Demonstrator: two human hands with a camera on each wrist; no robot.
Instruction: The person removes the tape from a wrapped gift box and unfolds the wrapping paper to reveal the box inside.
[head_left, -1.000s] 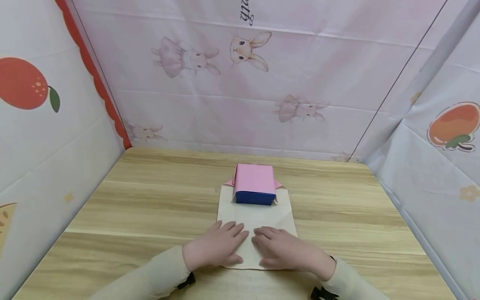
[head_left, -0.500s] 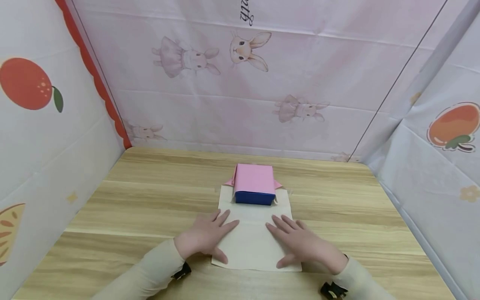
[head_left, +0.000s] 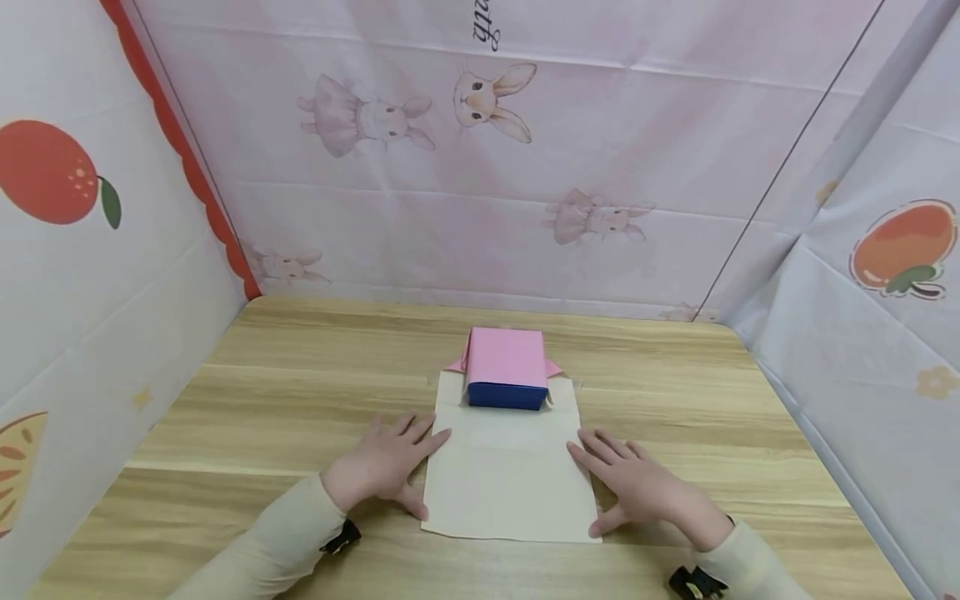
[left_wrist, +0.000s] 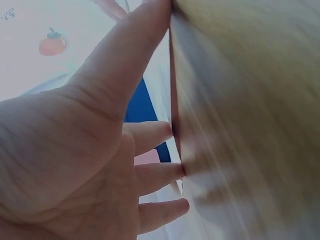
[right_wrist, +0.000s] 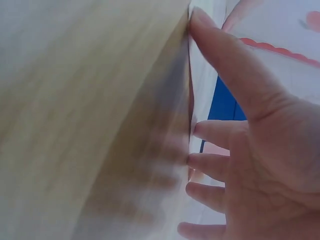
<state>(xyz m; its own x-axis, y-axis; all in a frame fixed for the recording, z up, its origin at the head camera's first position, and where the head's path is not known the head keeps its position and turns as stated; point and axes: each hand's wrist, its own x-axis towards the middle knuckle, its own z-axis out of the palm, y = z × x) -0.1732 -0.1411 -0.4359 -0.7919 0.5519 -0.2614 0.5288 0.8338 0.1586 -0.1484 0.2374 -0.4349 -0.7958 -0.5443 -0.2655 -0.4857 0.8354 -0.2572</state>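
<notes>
A cream sheet [head_left: 510, 487], paper or cloth, lies flat on the wooden table. On its far end sits a box with a pink top and a dark blue front [head_left: 507, 358]. My left hand [head_left: 382, 462] is spread at the sheet's left edge, its index finger and thumb touching that edge. Opposite it, my right hand [head_left: 637, 483] spreads along the right edge, thumb near the near corner. In the left wrist view, straight fingertips [left_wrist: 155, 177] meet the sheet's edge. The right wrist view likewise shows extended fingertips [right_wrist: 207, 165] along the edge.
Pink folded points [head_left: 553, 368] stick out at both sides of the box. The wooden table [head_left: 315, 375] ends at printed fabric walls [head_left: 420, 242] at the back and both sides. Black wrist straps [head_left: 341, 537] are on both sleeves.
Both hands have slid apart from the middle of the sheet outward to its left and right edges, uncovering its surface. The box has stayed in place on the sheet.
</notes>
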